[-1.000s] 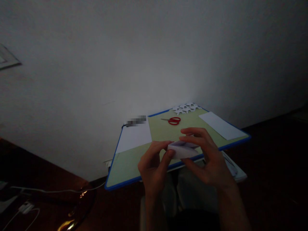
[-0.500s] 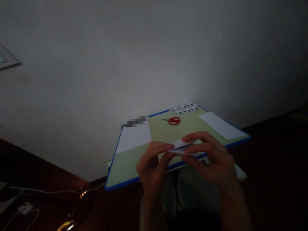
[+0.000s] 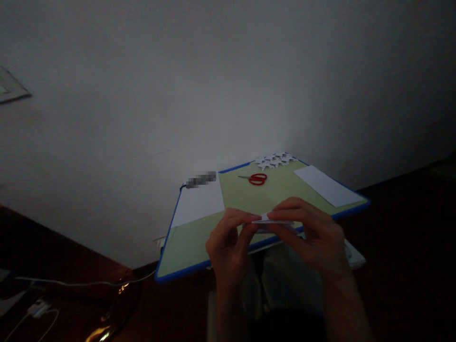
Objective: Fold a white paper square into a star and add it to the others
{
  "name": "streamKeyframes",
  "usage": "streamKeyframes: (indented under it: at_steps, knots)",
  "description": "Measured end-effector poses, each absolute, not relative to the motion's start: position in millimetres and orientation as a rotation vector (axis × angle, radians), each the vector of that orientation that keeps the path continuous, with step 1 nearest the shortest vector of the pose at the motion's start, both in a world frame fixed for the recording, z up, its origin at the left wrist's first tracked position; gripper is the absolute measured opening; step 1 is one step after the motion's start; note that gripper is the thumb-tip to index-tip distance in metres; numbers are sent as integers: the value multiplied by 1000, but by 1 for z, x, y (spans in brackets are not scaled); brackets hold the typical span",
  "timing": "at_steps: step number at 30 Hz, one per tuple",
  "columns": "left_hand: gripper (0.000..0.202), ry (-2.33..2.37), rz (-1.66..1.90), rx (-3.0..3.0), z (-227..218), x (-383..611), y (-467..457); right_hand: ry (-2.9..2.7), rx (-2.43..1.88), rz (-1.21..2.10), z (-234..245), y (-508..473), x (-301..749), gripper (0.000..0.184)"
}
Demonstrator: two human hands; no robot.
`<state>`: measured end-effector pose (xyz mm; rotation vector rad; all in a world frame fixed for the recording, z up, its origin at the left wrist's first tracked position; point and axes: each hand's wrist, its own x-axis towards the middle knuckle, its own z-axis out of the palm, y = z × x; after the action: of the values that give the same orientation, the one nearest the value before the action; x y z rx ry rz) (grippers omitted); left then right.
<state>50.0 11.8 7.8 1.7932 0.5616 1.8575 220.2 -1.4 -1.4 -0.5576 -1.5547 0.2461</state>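
We hold one folded paper (image 3: 273, 220) between both hands, in front of the body and just above the near edge of the green tabletop (image 3: 185, 247), which has a blue rim.

1. Left hand (image 3: 228, 247): the grip is closed on the left end of the folded paper, with thumb and fingertips pinching it.
2. Right hand (image 3: 317, 235): the grip is closed on the right part of the folded paper. The fingers lie across its top and the thumb sits beneath.
3. Folded paper: white, pressed nearly flat and roughly level. Only a thin edge shows between the fingers. We cannot tell whether it touches the tabletop.

Items on the tabletop, all well apart from the hands:
- Red-handled scissors (image 3: 257, 179), near the far edge.
- A cluster of small white folded pieces (image 3: 276, 160), at the far edge just beyond the scissors.
- A white sheet (image 3: 199, 202), at the far left corner.
- A white strip (image 3: 327, 185), along the right side.

A white cable (image 3: 81, 283) lies on the dark surface at the lower left. The lighting is dim.
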Motion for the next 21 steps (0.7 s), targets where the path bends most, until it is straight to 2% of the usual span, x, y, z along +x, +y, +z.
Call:
streamKeyframes:
  at_steps: [4, 12, 16, 21]
  knots:
    - [16, 584, 1875, 1869, 9, 50, 11, -1580, -586, 226, 1, -1, 220, 26]
    - [24, 539, 1820, 1947, 7, 49, 10, -1581, -546, 237, -1, 1, 221, 24]
    - [20, 577, 1778, 1953, 6, 48, 8, -1621, -558, 167, -1, 0, 224, 24]
    - [13, 655, 1824, 1915, 5, 45, 4, -1712, -639, 58, 0, -1, 222, 15]
